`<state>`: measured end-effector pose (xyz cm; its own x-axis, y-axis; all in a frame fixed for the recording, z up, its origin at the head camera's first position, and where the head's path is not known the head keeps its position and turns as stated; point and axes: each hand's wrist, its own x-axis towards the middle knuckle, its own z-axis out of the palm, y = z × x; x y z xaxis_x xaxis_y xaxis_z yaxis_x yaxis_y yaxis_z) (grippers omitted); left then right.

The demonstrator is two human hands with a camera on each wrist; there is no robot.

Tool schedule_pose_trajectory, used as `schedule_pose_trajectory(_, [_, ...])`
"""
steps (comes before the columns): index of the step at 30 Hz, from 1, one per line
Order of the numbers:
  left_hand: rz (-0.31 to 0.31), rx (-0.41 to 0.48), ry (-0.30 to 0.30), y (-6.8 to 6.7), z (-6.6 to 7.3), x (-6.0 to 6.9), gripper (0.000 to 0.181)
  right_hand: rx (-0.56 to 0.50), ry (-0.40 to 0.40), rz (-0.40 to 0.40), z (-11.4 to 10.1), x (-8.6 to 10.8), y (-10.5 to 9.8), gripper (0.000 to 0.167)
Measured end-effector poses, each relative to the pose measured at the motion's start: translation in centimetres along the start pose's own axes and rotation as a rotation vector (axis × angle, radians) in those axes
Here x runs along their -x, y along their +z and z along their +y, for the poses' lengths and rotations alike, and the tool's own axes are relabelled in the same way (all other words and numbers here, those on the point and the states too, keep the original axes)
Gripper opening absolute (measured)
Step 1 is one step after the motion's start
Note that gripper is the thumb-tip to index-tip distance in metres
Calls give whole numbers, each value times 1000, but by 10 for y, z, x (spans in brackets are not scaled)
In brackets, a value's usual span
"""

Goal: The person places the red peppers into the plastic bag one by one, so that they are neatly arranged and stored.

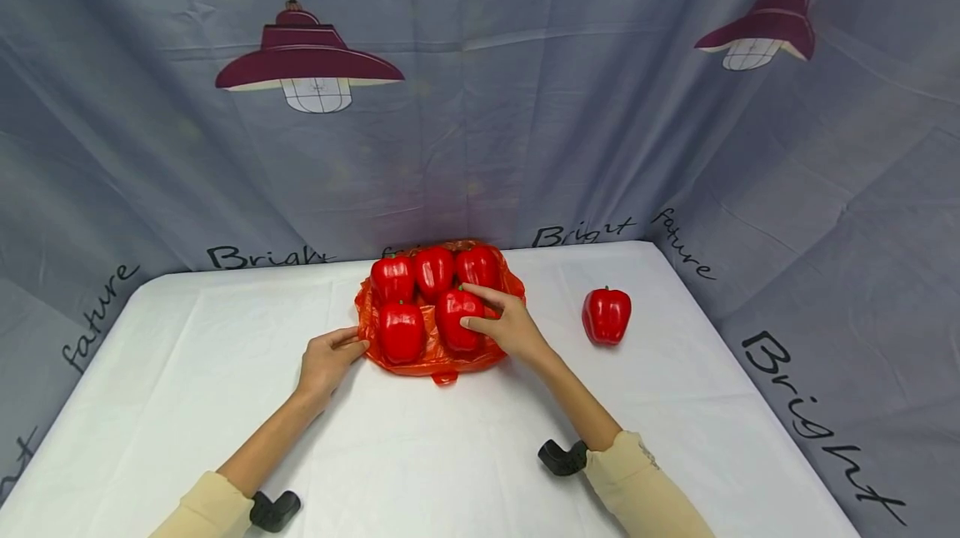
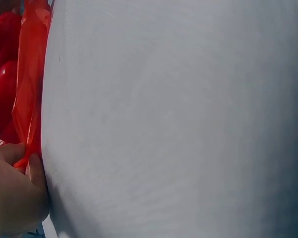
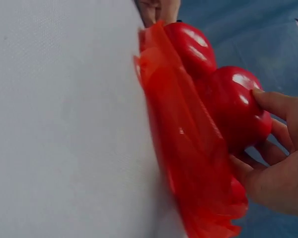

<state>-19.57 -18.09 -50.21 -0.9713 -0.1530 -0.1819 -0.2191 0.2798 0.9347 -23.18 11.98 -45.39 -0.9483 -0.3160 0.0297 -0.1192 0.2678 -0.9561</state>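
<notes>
Several red bell peppers sit in an orange-red plastic bag (image 1: 435,367), spread open at the far middle of the table. At the bag's left edge, my left hand (image 1: 326,365) pinches the plastic rim between thumb and fingers, which the left wrist view also shows. With its thumb and fingers around the near right bell pepper (image 1: 456,323), my right hand (image 1: 512,328) holds it inside the bag. To its left is another bell pepper (image 1: 401,334). A lone bell pepper (image 1: 607,316) stands on the table, to the right of the bag.
A white cloth covers the table (image 1: 465,455). Behind and to the sides hangs a grey-blue curtain (image 1: 450,146) printed with lamps and lettering. Black curved pieces (image 1: 562,458) sit at both sleeve cuffs.
</notes>
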Motion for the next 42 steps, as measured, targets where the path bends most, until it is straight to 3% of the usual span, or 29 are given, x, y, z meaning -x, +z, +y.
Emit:
schedule_pose_trajectory(19, [-4,-19,16,0,0,-1,40,120,-3,23,14,-15,26,51])
schedule_pose_trajectory(42, [-3,-13,7,-1,0,0,41,60,-4,-20,19,-18,28,53])
